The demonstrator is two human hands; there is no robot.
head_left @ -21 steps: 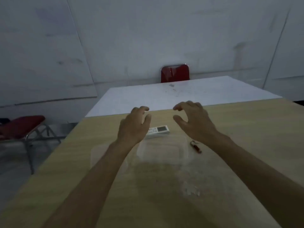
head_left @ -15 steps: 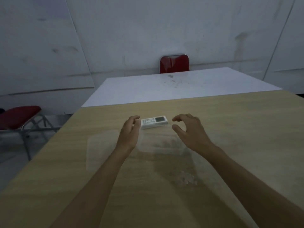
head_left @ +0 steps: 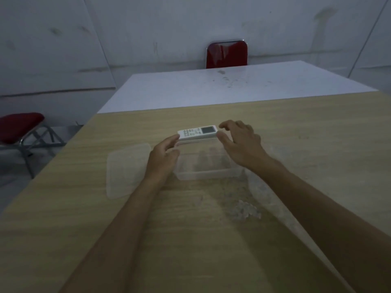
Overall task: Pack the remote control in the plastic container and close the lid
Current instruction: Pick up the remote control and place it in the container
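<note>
The white remote control (head_left: 197,132) lies crosswise on the wooden table (head_left: 317,144), just beyond the clear plastic container (head_left: 208,173), which stands open. My left hand (head_left: 164,155) pinches the remote's left end with thumb and forefinger. My right hand (head_left: 240,141) curls around its right end, thumb in front and fingers behind. The clear lid (head_left: 127,169) lies flat on the table to the left of the container, partly under my left wrist.
A crumpled bit of clear plastic (head_left: 243,212) lies on the table near my right forearm. A white table (head_left: 222,87) adjoins the far edge, with a red chair (head_left: 226,55) behind it. Another red chair (head_left: 19,125) stands on the floor at the left.
Both hands dropped and reached forward over the container, then closed in on the two ends of the remote. The remote has stayed in place on the table.
</note>
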